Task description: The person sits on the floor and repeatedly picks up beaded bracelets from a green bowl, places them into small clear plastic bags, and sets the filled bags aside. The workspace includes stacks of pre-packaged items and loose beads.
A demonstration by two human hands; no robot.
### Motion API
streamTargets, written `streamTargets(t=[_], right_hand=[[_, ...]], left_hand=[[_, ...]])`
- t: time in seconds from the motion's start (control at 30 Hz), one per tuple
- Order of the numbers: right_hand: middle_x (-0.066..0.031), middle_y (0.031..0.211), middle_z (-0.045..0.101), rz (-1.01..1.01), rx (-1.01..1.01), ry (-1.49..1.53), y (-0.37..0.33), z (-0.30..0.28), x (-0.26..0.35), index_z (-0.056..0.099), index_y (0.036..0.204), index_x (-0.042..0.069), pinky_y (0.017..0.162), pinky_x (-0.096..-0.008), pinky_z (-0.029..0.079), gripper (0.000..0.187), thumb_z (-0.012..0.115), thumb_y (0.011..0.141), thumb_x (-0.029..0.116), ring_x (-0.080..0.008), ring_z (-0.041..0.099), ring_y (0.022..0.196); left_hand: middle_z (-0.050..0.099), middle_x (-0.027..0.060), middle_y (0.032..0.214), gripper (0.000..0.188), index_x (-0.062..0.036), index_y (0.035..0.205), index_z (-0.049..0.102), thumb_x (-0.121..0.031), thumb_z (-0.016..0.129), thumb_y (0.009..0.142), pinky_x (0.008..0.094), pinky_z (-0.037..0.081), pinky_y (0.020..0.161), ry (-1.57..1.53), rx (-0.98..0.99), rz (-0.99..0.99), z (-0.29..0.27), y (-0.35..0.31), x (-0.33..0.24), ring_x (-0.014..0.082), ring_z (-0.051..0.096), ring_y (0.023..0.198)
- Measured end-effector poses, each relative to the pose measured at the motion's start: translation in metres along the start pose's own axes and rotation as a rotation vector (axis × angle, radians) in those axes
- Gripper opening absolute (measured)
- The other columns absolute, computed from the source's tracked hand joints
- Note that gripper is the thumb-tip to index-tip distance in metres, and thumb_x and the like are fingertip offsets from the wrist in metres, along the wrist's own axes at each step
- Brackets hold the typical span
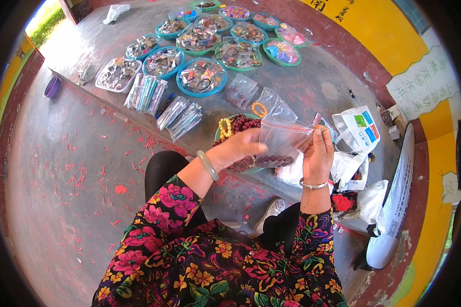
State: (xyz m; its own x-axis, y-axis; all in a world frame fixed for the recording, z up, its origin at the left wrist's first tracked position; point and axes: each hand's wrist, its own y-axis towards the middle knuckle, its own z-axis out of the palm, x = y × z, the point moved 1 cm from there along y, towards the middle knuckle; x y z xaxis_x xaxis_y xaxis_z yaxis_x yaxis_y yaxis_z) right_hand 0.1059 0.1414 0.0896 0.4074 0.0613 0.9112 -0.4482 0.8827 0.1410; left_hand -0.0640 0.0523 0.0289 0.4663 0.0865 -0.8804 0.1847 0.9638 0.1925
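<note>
Over a green basin (pixel 217 134) of beads, I hold up a clear plastic zip bag (pixel 284 138). A dark red bead bracelet (pixel 274 161) lies at the bottom of the bag. My right hand (pixel 316 153) pinches the bag's upper right corner. My left hand (pixel 238 149) is at its left edge, the thumb over the plastic and some fingertips hidden behind it. Dark red bead strings (pixel 246 124) and yellow bead strings (pixel 224 128) fill the basin. Just beyond it, an orange bead bracelet (pixel 259 109) lies on or in clear plastic bags (pixel 279 108).
Several basins (pixel 202 93) of small packaged goods stand ahead. Bundles of pens (pixel 179 117) and a white tub (pixel 132 88) are at the left, with a purple basin (pixel 51 87) farther off. White bags (pixel 361 128) and a silvery sheet-like object (pixel 397 204) lie to the right by the wall.
</note>
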Motion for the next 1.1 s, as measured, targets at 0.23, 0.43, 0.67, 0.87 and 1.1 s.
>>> streamTargets(t=[0.23,0.43,0.67,0.87,1.1], right_hand=[[-0.007,0.08,0.062,-0.073,-0.04,-0.201,0.002,-0.01,-0.005,0.05,0.098,0.005,0.064,-0.0254,0.048,0.017,0.043,0.093,0.019,-0.0143,0.059,0.07],[-0.0062,0.093,0.062,0.178,-0.075,-0.245,0.012,-0.029,-0.012,0.053,0.105,0.006,0.068,-0.0233,0.044,0.025,0.053,0.088,0.024,-0.0142,0.059,0.08],[-0.0096,0.094,0.061,0.631,0.198,-0.034,0.008,-0.03,-0.027,0.053,0.103,-0.002,0.066,-0.0287,0.052,0.022,0.058,0.082,0.007,-0.0164,0.061,0.076],[-0.0074,0.083,0.062,0.528,0.138,-0.079,0.014,-0.031,-0.03,0.056,0.098,-0.001,0.064,-0.0269,0.053,0.017,0.056,0.082,0.003,-0.0149,0.062,0.071],[-0.0061,0.075,0.064,0.485,-0.07,-0.111,0.05,-0.054,-0.069,0.057,0.094,0.004,0.051,-0.0233,0.048,0.013,0.056,0.083,0.01,-0.0137,0.061,0.062]], left_hand=[[0.058,0.0061,0.109,0.043,-0.0003,0.123,0.046,-0.001,0.056,0.081,0.0265,0.041,0.089,0.435,-0.122,-0.362,0.012,0.0,0.042,0.0133,0.053,0.101],[0.059,0.0062,0.098,0.026,-0.0003,0.112,0.052,-0.004,0.05,0.087,0.0276,0.048,0.078,-0.141,-0.278,-0.326,0.016,-0.002,0.023,0.0147,0.057,0.089],[0.059,0.006,0.102,0.025,-0.0034,0.113,0.05,-0.009,0.049,0.088,0.0317,0.052,0.073,-0.345,-0.39,-0.219,0.01,-0.005,0.015,0.0171,0.059,0.09],[0.055,0.0017,0.098,0.032,-0.0067,0.116,0.049,-0.021,0.054,0.088,0.0282,0.047,0.07,-0.17,-0.511,-0.409,0.015,-0.01,0.01,0.012,0.052,0.082],[0.056,0.0061,0.103,0.033,-0.0031,0.116,0.047,-0.019,0.052,0.088,0.0293,0.047,0.073,0.023,-0.653,-0.338,0.005,-0.022,0.03,0.0136,0.053,0.095]])
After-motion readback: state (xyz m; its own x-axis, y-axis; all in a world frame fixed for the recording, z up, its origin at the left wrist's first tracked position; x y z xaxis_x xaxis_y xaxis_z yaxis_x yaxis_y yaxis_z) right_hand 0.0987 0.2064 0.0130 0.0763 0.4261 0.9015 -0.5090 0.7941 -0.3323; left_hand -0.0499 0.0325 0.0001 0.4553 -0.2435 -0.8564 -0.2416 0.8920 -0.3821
